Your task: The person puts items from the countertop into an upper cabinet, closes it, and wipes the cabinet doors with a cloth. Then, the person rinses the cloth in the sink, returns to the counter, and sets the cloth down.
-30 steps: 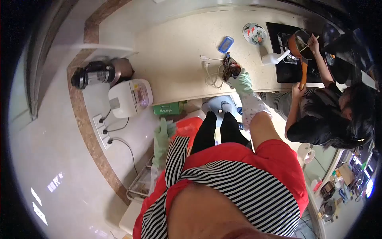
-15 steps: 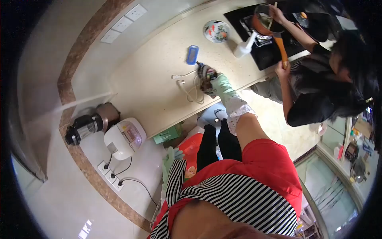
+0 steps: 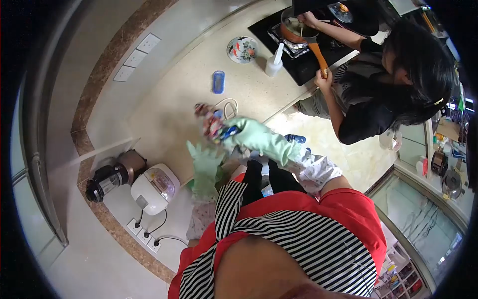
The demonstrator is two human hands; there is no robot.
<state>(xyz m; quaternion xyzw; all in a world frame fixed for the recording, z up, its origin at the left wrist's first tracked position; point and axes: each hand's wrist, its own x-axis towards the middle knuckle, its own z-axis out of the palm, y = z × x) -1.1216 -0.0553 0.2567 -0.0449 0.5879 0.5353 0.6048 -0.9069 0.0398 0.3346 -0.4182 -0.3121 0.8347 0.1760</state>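
Note:
My right hand (image 3: 241, 130), in a pale green rubber glove, grips a crumpled multicoloured cloth (image 3: 211, 121) above the counter. Motion blurs the cloth, and its lower side is hidden. My left hand (image 3: 203, 155), gloved the same way, hovers at the counter's near edge with its fingers spread, just left of the cloth and holding nothing. Behind my right glove a loop of white cable (image 3: 230, 105) shows; the rest of it is covered. A blue oblong item (image 3: 218, 82) lies flat further back on the counter (image 3: 174, 109).
A fish-patterned round plate (image 3: 243, 50) and a white bottle (image 3: 274, 65) stand near the stove (image 3: 256, 22). At right, a person (image 3: 368, 109) holds a saucepan's handle (image 3: 318, 57) and chopsticks. A rice cooker (image 3: 154, 189) and a blender (image 3: 107, 182) stand at left.
My right hand has swept the cloth leftward and nearer me over the cable. My left hand has come up over the counter's edge. The view has shifted slightly.

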